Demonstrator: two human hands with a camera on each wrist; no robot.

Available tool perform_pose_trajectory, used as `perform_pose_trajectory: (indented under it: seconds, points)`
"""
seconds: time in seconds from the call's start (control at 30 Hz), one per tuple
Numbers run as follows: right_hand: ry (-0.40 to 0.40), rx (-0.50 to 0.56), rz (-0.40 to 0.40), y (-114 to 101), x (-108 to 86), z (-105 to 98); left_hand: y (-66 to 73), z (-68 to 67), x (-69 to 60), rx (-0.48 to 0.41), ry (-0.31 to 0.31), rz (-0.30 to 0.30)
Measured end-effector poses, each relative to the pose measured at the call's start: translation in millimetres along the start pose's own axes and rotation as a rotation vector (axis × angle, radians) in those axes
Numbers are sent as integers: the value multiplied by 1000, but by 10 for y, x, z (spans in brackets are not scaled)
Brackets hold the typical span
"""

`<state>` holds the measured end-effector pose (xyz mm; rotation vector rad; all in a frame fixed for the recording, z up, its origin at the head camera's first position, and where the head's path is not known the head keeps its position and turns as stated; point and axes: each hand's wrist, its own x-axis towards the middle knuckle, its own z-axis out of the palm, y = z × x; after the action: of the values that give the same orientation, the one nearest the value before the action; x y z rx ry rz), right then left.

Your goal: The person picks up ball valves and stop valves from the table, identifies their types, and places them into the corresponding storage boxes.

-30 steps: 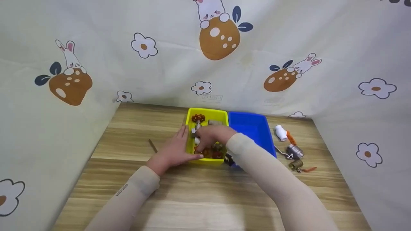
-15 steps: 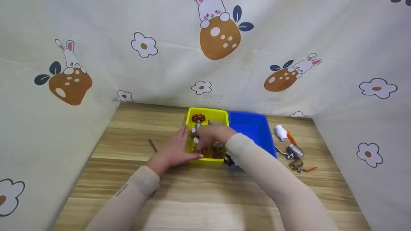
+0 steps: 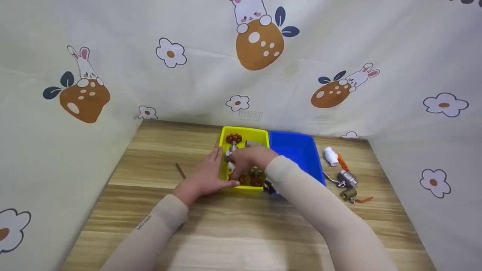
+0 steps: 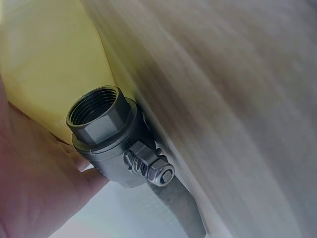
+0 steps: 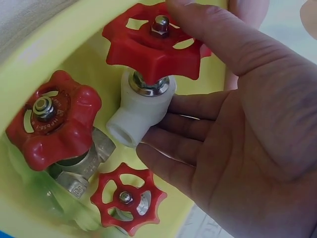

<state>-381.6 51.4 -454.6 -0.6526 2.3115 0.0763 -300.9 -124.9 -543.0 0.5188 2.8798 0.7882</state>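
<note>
My right hand (image 3: 246, 160) reaches down into the yellow bin (image 3: 246, 130). In the right wrist view it holds a white plastic stop valve (image 5: 141, 109), thumb on its red handwheel (image 5: 153, 42) and fingers against the white body. Beside this lie a metal valve (image 5: 74, 124) with a red wheel and another smaller red handwheel (image 5: 128, 198). My left hand (image 3: 205, 175) rests along the bin's left side, fingers extended, thumb at the near rim. Close to its fingers in the left wrist view lies a steel ball valve (image 4: 111, 134), its lever (image 4: 181, 206) partly seen; contact is unclear.
A blue bin (image 3: 292, 136) adjoins the yellow one on the right. Farther right on the table lie a white ball valve (image 3: 331, 156), a steel one (image 3: 347, 177) and a brass one (image 3: 349, 194). A dark object (image 3: 269, 186) sits at the bins' near corner. Patterned cloth walls enclose the table.
</note>
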Motion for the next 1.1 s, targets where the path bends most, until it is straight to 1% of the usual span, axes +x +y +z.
perform_pose_trajectory:
  seconds: [0.17, 0.37, 0.57, 0.67, 0.77, 0.97, 1.1]
  points:
    - [0, 13, 13, -11, -18, 6, 21, -17, -17, -21, -1, 10]
    - [5, 36, 40, -10, -43, 2, 13, -14, -15, -37, -1, 12]
    - [-6, 60, 26, 11, -38, 1, 19, -19, -16, -28, -2, 8]
    - [-11, 72, 28, 19, -41, -3, 12, -12, -8, -25, -8, -3]
    - [-15, 89, 32, 24, -49, -12, 9, -10, -7, -27, -9, -1]
    - [2, 79, -2, 45, -63, -31, 17, -11, -7, -27, -1, 5]
    - [29, 57, -37, 84, -81, -17, 21, -14, -11, -22, -13, -12]
